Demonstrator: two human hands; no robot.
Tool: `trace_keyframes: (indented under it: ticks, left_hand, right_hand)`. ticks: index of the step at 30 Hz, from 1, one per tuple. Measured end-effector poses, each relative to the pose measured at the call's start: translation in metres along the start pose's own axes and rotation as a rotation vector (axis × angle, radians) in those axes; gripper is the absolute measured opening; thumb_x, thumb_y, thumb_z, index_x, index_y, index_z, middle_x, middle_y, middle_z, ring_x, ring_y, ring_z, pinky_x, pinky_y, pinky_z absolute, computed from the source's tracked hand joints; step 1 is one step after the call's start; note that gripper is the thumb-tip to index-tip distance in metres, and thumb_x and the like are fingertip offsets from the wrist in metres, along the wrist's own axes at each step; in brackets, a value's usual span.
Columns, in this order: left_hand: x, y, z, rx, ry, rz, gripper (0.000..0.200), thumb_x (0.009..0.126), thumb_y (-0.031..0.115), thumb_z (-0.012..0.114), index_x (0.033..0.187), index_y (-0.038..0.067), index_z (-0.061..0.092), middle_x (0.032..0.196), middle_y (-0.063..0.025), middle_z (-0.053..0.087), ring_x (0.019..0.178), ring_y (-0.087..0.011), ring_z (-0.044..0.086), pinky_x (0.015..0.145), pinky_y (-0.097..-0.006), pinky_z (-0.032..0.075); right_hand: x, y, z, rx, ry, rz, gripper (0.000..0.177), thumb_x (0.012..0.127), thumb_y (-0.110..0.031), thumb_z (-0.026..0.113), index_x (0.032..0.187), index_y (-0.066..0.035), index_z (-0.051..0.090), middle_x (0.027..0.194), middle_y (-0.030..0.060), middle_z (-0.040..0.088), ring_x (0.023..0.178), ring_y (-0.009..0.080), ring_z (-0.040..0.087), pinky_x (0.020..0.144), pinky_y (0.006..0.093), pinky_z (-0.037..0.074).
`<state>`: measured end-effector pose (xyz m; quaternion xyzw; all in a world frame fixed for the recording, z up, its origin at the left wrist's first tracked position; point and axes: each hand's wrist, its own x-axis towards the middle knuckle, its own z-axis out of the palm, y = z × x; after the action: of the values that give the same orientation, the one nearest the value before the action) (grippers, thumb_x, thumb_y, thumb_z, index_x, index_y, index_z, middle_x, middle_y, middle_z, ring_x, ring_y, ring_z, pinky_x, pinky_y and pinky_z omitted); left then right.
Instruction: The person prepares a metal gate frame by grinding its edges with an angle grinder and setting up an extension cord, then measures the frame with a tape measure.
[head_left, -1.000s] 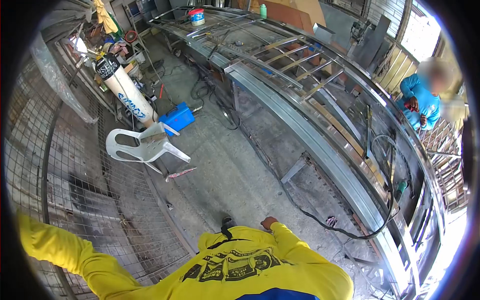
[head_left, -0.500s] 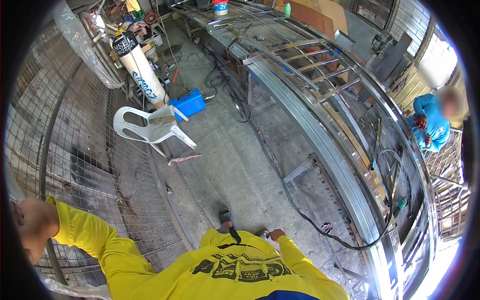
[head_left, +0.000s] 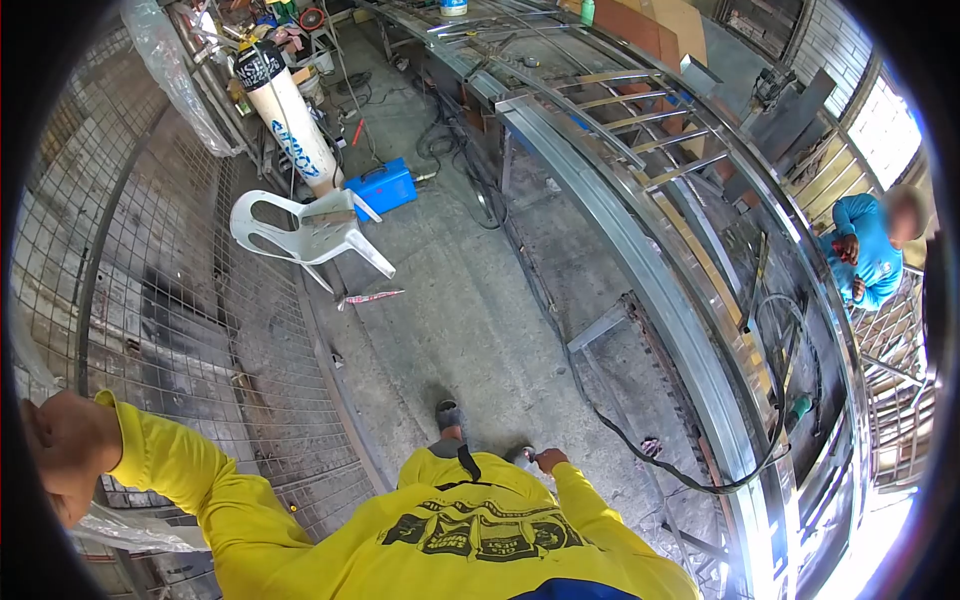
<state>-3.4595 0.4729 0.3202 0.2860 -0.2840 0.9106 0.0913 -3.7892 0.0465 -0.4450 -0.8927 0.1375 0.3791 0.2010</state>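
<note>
While our left hand sits beside the grey wire mesh panel, our right hand hangs apart. We cannot tell either grip.

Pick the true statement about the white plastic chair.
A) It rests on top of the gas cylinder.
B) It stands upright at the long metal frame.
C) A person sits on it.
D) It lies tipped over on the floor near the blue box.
D: the white chair lies on its side on the floor, legs pointing sideways, close to the blue box.
</note>
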Motion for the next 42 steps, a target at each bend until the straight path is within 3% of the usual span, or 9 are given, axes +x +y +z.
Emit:
trace_keyframes:
  ticks: [9, 12, 15, 24, 28, 30, 35, 39, 42]
  left_hand:
    - [-0.009, 0.009, 0.014, -0.221, 0.149, -0.126, 0.026, 0.067, 0.005, 0.06, 0.043, -0.003, 0.056, 0.04, -0.0126, 0.053, 0.029, -0.013, 0.043, 0.031, -0.0242, 0.03]
    - [-0.009, 0.014, 0.023, -0.288, 0.192, -0.122, 0.026, 0.066, 0.005, 0.06, 0.042, -0.002, 0.055, 0.039, -0.013, 0.052, 0.028, -0.0132, 0.042, 0.03, -0.0244, 0.029]
    - [-0.008, 0.016, 0.038, -0.361, 0.235, -0.096, 0.026, 0.065, 0.005, 0.06, 0.041, -0.002, 0.054, 0.039, -0.0134, 0.051, 0.027, -0.0135, 0.041, 0.03, -0.0246, 0.028]
    - [-0.017, 0.022, 0.038, -0.371, 0.132, -0.169, 0.022, 0.057, 0.002, 0.058, 0.038, 0.0, 0.047, 0.036, -0.0118, 0.047, 0.026, -0.0162, 0.042, 0.031, -0.0227, 0.033]
    - [-0.017, 0.01, 0.031, 0.188, 0.008, 0.35, 0.027, 0.055, 0.0, 0.057, 0.037, 0.005, 0.038, 0.034, -0.0103, 0.042, 0.026, -0.0181, 0.044, 0.03, -0.0228, 0.034]
    - [-0.018, 0.006, 0.024, 0.234, 0.031, 0.354, 0.028, 0.055, 0.0, 0.056, 0.037, 0.006, 0.036, 0.034, -0.01, 0.04, 0.026, -0.0185, 0.043, 0.029, -0.0231, 0.033]
    - [-0.022, 0.011, 0.027, -0.279, 0.25, -0.168, 0.025, 0.053, 0.0, 0.055, 0.037, 0.007, 0.037, 0.035, -0.0096, 0.039, 0.025, -0.0177, 0.04, 0.028, -0.0241, 0.031]
    - [-0.02, 0.019, 0.028, -0.349, 0.178, -0.192, 0.025, 0.064, 0.002, 0.057, 0.044, 0.006, 0.043, 0.041, -0.0093, 0.04, 0.032, -0.0174, 0.043, 0.033, -0.026, 0.032]
    - [-0.025, 0.083, 0.055, -0.365, 0.107, -0.288, 0.037, 0.092, 0.023, 0.055, 0.061, 0.008, 0.044, 0.056, -0.0045, 0.033, 0.046, -0.0163, 0.03, 0.049, -0.0328, 0.03]
  right_hand:
    - [-0.01, -0.003, -0.014, 0.007, -0.018, 0.005, 0.034, 0.094, -0.033, 0.037, 0.111, -0.021, 0.065, 0.109, 0.0141, 0.064, 0.102, 0.0331, 0.061, 0.087, 0.0433, 0.049]
    - [-0.005, 0.006, -0.001, 0.247, 0.023, 0.098, 0.057, 0.093, -0.049, 0.033, 0.106, -0.005, 0.065, 0.113, 0.021, 0.061, 0.105, 0.0382, 0.057, 0.092, 0.0451, 0.045]
    - [0.002, 0.01, 0.01, 0.11, 0.018, 0.108, 0.029, 0.087, -0.024, 0.047, 0.109, -0.019, 0.065, 0.102, 0.0129, 0.066, 0.098, 0.0319, 0.062, 0.083, 0.0428, 0.05]
    - [-0.014, 0.008, 0.008, 0.01, 0.119, -0.098, 0.021, 0.08, -0.021, 0.054, 0.097, -0.014, 0.066, 0.092, 0.0153, 0.066, 0.089, 0.0334, 0.064, 0.075, 0.0446, 0.051]
    - [0.023, 0.022, 0.044, 0.189, 0.134, 0.097, 0.019, 0.079, -0.02, 0.056, 0.093, -0.013, 0.066, 0.089, 0.0143, 0.067, 0.087, 0.0331, 0.064, 0.074, 0.0444, 0.051]
    - [0.02, 0.024, 0.034, 0.181, 0.091, 0.046, 0.019, 0.078, -0.02, 0.056, 0.092, -0.013, 0.067, 0.088, 0.0136, 0.067, 0.086, 0.033, 0.064, 0.074, 0.044, 0.051]
    - [0.028, 0.03, 0.035, 0.155, 0.115, 0.034, 0.02, 0.078, -0.021, 0.056, 0.093, -0.014, 0.067, 0.088, 0.013, 0.067, 0.086, 0.0322, 0.064, 0.074, 0.0442, 0.051]
    - [0.0, 0.014, -0.004, 0.102, 0.059, -0.047, 0.058, 0.091, -0.057, 0.037, 0.106, -0.009, 0.066, 0.107, 0.0198, 0.064, 0.103, 0.0362, 0.059, 0.088, 0.046, 0.047]
    - [-0.003, 0.001, -0.009, 0.256, -0.016, 0.198, 0.053, 0.093, -0.058, 0.03, 0.103, -0.022, 0.067, 0.092, 0.0171, 0.066, 0.094, 0.0362, 0.062, 0.082, 0.0452, 0.049]
